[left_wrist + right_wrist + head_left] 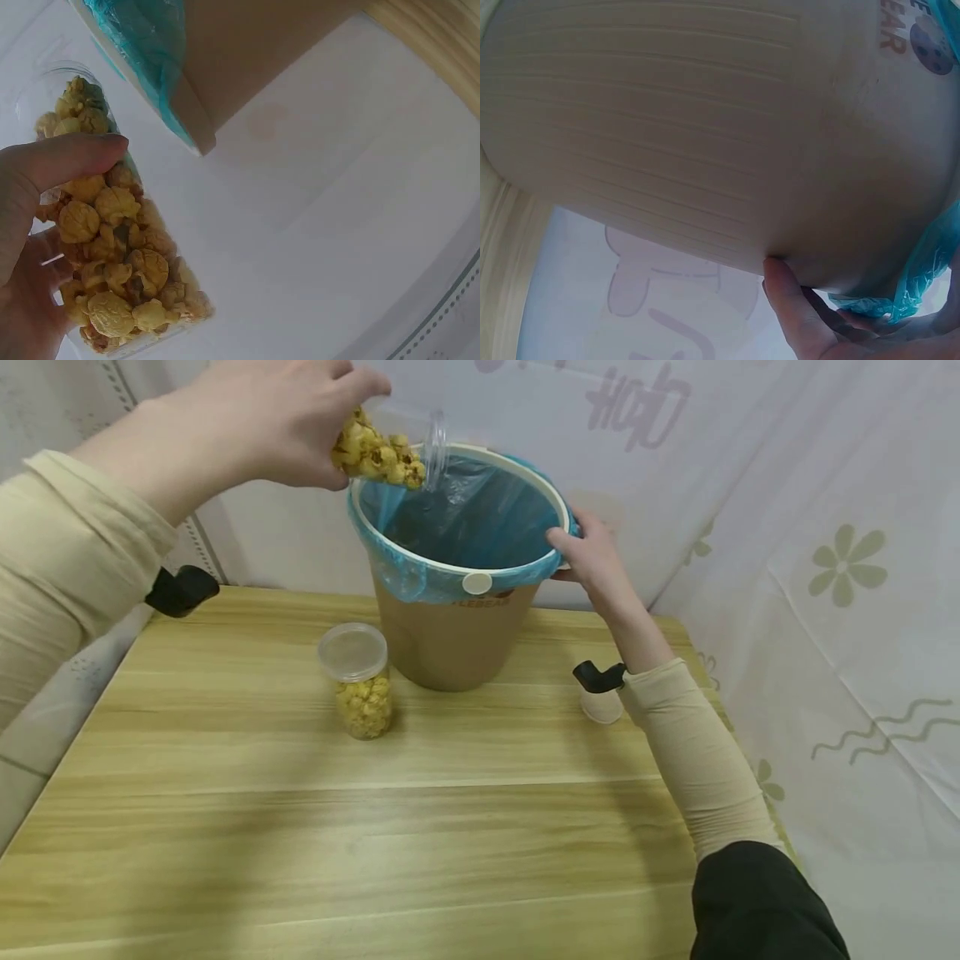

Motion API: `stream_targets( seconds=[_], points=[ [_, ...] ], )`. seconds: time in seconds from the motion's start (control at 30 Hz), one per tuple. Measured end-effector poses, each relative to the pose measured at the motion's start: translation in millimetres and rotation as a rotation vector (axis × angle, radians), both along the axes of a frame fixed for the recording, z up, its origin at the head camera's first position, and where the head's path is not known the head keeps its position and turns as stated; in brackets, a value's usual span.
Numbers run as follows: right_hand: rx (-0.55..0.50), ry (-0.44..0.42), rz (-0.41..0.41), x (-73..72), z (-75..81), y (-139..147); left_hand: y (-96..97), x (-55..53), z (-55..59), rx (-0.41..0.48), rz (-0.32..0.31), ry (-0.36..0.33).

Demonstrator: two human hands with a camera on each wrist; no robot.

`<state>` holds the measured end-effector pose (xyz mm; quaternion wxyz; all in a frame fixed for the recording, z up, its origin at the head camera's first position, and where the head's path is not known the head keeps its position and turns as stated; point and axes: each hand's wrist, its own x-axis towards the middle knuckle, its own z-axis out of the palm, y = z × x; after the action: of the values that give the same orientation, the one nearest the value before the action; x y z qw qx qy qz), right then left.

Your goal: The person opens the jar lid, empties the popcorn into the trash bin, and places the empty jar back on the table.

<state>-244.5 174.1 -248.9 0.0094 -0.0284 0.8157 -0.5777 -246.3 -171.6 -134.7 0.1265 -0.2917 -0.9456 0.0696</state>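
Note:
My left hand (288, 422) grips a clear plastic jar of caramel popcorn (378, 453), tipped on its side with its open mouth over the left rim of a trash can (453, 639). In the left wrist view the popcorn (112, 255) fills much of the jar, and the thumb lies across it. A blue plastic bag (420, 577) lines the brown can and folds over its pale rim. My right hand (588, 552) holds the can's right rim, thumb on top. The right wrist view shows its fingers (791, 307) against the can's outer wall, beside the bag's edge.
A second popcorn jar (363, 693), lidded, stands on the wooden table (337, 852) in front of the can. A round pale lid (602, 706) lies near my right wrist. White printed cloth (847, 668) hangs behind and to the right.

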Motion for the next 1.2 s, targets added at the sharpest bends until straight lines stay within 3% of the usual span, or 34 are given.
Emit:
stream_targets(
  seconds=[0.3, 0.53, 0.77, 0.97, 1.2],
  points=[
    [0.009, 0.007, 0.007, -0.3, -1.9, -5.1, 1.3, -3.0, 2.0, -0.072, -0.029, 0.027],
    [0.001, 0.001, 0.019, -0.7, -1.9, -9.1, -3.4, -5.3, 1.3, -0.086, -0.101, 0.084],
    [0.002, -0.008, 0.013, 0.3, -1.5, -9.8, -2.0, -5.0, 2.5, -0.115, -0.111, 0.098],
    [0.002, -0.013, 0.012, 1.2, -1.0, -11.1, 1.5, -6.3, 5.3, -0.156, -0.159, 0.161],
    [-0.019, -0.014, 0.019, 1.2, -1.2, -13.1, 6.4, -8.4, 8.5, -0.214, -0.154, 0.217]
  ],
)
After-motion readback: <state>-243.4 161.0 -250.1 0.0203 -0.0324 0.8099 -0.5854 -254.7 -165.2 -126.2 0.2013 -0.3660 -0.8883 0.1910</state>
